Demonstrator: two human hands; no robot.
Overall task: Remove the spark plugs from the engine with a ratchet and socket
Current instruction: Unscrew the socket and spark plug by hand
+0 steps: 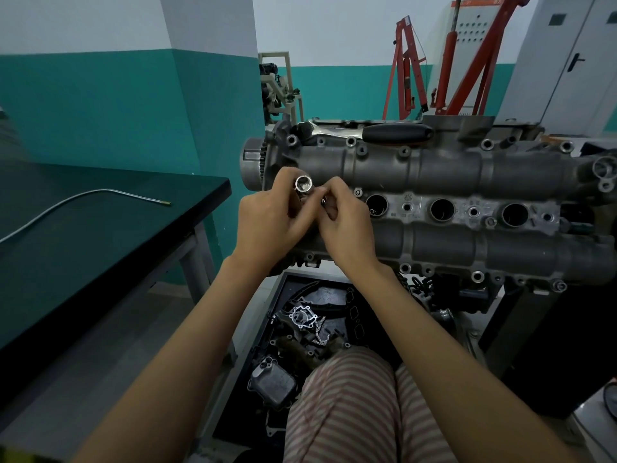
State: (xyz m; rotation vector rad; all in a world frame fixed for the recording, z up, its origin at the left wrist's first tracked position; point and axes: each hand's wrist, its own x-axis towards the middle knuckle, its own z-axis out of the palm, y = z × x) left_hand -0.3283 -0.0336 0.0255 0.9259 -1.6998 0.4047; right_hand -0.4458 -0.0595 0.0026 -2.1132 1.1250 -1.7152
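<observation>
A grey engine cylinder head (450,168) stands in front of me with three open spark plug wells (442,208) in a row. My left hand (267,222) grips a shiny socket (303,184), its open end facing me, over the head's left end. My right hand (344,225) pinches something small at the socket's lower part; my fingers hide what it is. The ratchet (384,132), with a black handle, lies along the head's far edge, untouched by either hand.
A dark green workbench (100,235) on the left carries a thin bent metal rod (83,197). Below the engine a black tray (307,339) holds several loose engine parts. A red engine hoist (447,61) and grey cabinets (567,61) stand behind.
</observation>
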